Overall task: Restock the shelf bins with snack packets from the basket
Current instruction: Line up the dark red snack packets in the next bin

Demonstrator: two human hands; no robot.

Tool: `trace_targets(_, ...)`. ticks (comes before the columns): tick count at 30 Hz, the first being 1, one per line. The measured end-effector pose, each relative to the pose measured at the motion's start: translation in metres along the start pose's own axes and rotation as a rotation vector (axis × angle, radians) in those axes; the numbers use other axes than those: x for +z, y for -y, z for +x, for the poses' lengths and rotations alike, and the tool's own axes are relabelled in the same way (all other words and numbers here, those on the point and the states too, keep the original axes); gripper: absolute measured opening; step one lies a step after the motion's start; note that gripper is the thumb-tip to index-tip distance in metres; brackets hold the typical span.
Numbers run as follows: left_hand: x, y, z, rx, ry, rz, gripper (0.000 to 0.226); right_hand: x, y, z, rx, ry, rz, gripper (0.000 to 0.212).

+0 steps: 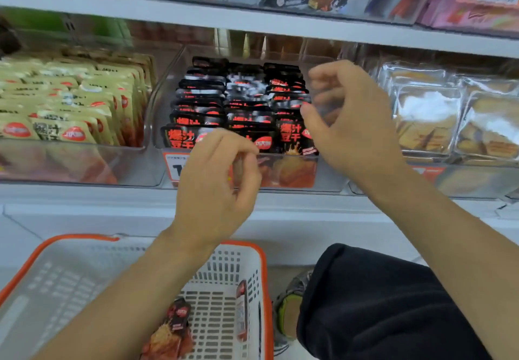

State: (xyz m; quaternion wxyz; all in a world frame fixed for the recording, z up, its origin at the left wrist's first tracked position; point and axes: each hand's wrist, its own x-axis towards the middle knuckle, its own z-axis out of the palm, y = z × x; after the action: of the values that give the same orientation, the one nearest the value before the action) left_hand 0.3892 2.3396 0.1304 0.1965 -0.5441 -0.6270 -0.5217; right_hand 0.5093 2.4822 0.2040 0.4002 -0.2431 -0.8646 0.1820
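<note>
Left hand grip loose, empty | right hand grip loose, empty | both before black packets' bin

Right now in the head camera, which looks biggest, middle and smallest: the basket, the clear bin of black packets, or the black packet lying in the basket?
1. basket, though it sits nearest the camera, so that is unsure
2. clear bin of black packets
3. black packet in the basket

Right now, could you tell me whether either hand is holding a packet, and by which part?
Neither: the left hand and right hand hover with loosely curled fingers, holding nothing.
</note>
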Motion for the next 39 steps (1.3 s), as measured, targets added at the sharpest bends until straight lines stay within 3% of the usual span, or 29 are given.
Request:
trace_targets(2,-0.010,0.017,-0.058,-0.155,0.071,-0.043,0.013,0.020,0.023,-0.035,-0.140,0.042,0.174,0.017)
trace_targets(3,-0.011,0.033,-0.090,-0.286,0.153,-0.028,0.011,0.040,0.030,-0.057,-0.171,0.186,0.203,0.014)
trace_targets(6,-0.010,0.096,-0.187,-0.718,0.570,0.154,0.012,0.122,0.019,-0.126,-0.067,0.850,0.043,0.023)
trace_targets(8,-0.014,0.127,-0.240,-0.924,0.897,0.265,0.032,0.178,-0.010,-0.169,0.085,1.150,-0.117,0.032)
trace_targets(11,-0.025,0.149,-0.297,-1.038,1.156,0.345,0.054,0.233,-0.045,-0.217,0.201,1.308,-0.242,0.044)
trace_targets(16,-0.032,0.164,-0.351,-1.174,1.294,0.270,0.061,0.276,-0.066,-0.265,0.183,1.514,-0.426,0.042)
trace_targets(18,-0.030,0.163,-0.361,-1.195,1.276,0.240,0.058,0.287,-0.072,-0.278,0.130,1.508,-0.552,0.050)
trace_targets(21,-0.019,0.151,-0.361,-1.172,1.120,0.342,0.050,0.296,-0.073,-0.289,-0.049,1.554,-0.793,0.060)
trace_targets(24,-0.007,0.140,-0.359,-1.077,0.946,0.413,0.038,0.302,-0.071,-0.292,-0.180,1.533,-0.934,0.048)
trace_targets(26,0.002,0.135,-0.362,-1.034,0.898,0.347,0.036,0.306,-0.067,-0.289,-0.188,1.555,-0.871,0.028)
trace_targets(27,0.005,0.133,-0.362,-1.056,0.877,0.279,0.034,0.307,-0.064,-0.287,-0.143,1.554,-0.793,0.019)
trace_targets(30,0.012,0.133,-0.353,-1.334,0.813,0.035,0.028,0.303,-0.057,-0.275,0.169,1.473,-0.442,0.028)
trace_targets(34,0.006,0.137,-0.329,-1.712,0.694,-0.357,0.047,0.283,-0.048,-0.246,0.645,1.261,0.017,0.035)
trace_targets(37,-0.008,0.134,-0.298,-1.795,0.490,-0.700,0.039,0.254,-0.040,-0.214,0.885,1.111,0.253,0.051)
trace_targets(39,-0.018,0.129,-0.268,-1.695,0.423,-0.800,0.030,0.223,-0.034,-0.189,0.810,1.147,0.246,0.028)
